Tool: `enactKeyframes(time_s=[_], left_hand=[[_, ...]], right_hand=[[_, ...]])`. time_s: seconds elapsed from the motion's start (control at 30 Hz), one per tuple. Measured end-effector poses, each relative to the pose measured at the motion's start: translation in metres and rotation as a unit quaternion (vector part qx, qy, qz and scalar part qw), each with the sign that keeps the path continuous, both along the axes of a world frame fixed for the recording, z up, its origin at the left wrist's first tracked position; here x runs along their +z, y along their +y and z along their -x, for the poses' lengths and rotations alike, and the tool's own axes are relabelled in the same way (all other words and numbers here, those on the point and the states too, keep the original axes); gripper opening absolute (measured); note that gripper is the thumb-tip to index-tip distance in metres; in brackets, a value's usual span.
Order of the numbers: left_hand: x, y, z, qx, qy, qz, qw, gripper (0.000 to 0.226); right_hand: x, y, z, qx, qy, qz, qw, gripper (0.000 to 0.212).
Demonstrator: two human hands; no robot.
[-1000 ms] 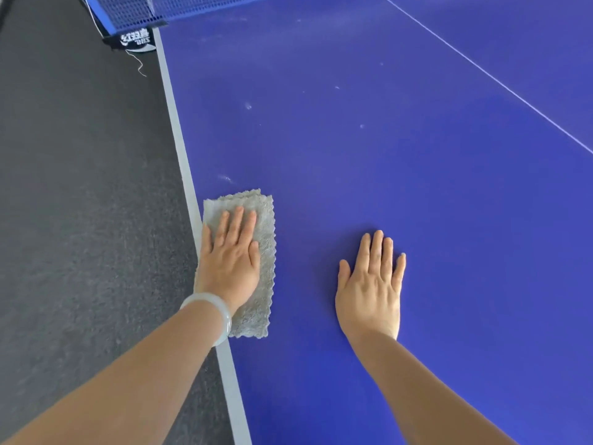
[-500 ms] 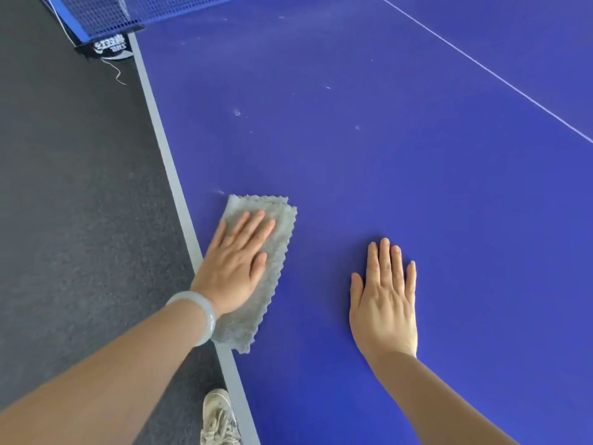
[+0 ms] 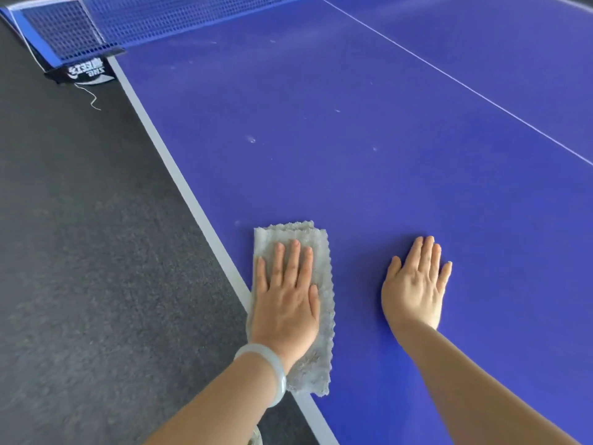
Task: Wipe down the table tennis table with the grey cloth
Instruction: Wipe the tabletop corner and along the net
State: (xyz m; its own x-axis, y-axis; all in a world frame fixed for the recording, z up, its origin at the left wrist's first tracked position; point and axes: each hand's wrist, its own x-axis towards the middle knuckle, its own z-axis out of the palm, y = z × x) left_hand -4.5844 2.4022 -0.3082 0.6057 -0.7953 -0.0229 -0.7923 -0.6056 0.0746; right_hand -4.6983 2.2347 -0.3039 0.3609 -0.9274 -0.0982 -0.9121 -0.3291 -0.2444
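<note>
The grey cloth [image 3: 290,233] lies folded into a long strip, flat on the blue surface [image 3: 353,175], with its left edge over the pale border line [image 3: 179,178]. The left grip [image 3: 285,303] lies palm-down on top of the cloth, fingers straight and slightly spread, pressing on its middle. Cloth shows past the fingertips, along the thumb side and behind the wrist, which wears a pale bangle [image 3: 273,364].

Right of the cloth and apart from it, the right grip [image 3: 414,290] rests flat on bare surface, fingers straight, holding nothing. Beyond the cloth small white specks [image 3: 252,139] mark the surface. Far beyond it stands the blue net [image 3: 128,20] with its clamp [image 3: 86,72]. Left of the cloth is dark floor [image 3: 80,252]. Well to its right runs a thin white centre line [image 3: 449,78].
</note>
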Motion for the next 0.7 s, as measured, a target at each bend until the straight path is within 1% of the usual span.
enactKeyframes(time_s=[0.03, 0.1, 0.17, 0.2, 0.23, 0.27, 0.37, 0.43, 0.5, 0.53, 0.6, 0.67, 0.7], left_hand=[[-0.001, 0.004, 0.015, -0.054, 0.018, 0.014, 0.998, 0.062], [-0.001, 0.013, 0.03, -0.165, 0.059, 0.03, 0.984, 0.063], [0.0, 0.019, 0.005, -0.243, 0.057, 0.03, 0.968, 0.062], [0.002, 0.018, -0.02, -0.256, 0.045, 0.025, 0.965, 0.061], [0.004, 0.017, -0.05, -0.245, 0.034, 0.018, 0.969, 0.061], [0.006, 0.015, -0.081, -0.211, 0.023, 0.011, 0.977, 0.061], [0.004, 0.003, -0.167, -0.072, -0.003, -0.02, 0.997, 0.061], [0.003, -0.011, -0.188, 0.001, 0.001, -0.036, 0.999, 0.06], [0.003, -0.023, -0.168, 0.04, 0.0, -0.034, 0.999, 0.061], [0.003, -0.027, -0.145, 0.031, 0.001, -0.024, 0.999, 0.061], [0.003, -0.027, -0.085, -0.054, 0.013, 0.012, 0.998, 0.061], [0.002, -0.019, -0.032, -0.166, 0.048, 0.038, 0.984, 0.061], [0.004, -0.015, -0.021, -0.214, 0.064, 0.039, 0.974, 0.061]], right_hand=[[-0.002, 0.001, -0.001, -0.008, -0.005, 0.002, 1.0, 0.06], [-0.005, 0.001, 0.001, -0.013, -0.017, 0.002, 1.0, 0.06], [-0.008, -0.001, 0.001, -0.013, -0.014, 0.015, 1.0, 0.06], [-0.008, -0.002, -0.001, -0.016, -0.008, 0.019, 1.0, 0.06], [-0.009, -0.002, -0.002, -0.02, 0.001, 0.021, 1.0, 0.061], [-0.009, -0.001, -0.003, -0.024, 0.009, 0.022, 0.999, 0.061], [-0.009, 0.0, -0.007, -0.031, 0.026, 0.022, 0.999, 0.061], [-0.009, -0.001, -0.008, -0.035, 0.033, 0.023, 0.999, 0.061], [-0.008, -0.001, -0.007, -0.034, 0.038, 0.024, 0.998, 0.061], [-0.007, -0.001, -0.007, -0.035, 0.04, 0.024, 0.998, 0.062], [-0.007, -0.001, -0.006, -0.036, 0.038, 0.021, 0.998, 0.062], [-0.007, -0.001, -0.006, -0.034, 0.034, 0.016, 0.999, 0.062], [-0.006, -0.002, -0.006, -0.033, 0.033, 0.015, 0.999, 0.062]])
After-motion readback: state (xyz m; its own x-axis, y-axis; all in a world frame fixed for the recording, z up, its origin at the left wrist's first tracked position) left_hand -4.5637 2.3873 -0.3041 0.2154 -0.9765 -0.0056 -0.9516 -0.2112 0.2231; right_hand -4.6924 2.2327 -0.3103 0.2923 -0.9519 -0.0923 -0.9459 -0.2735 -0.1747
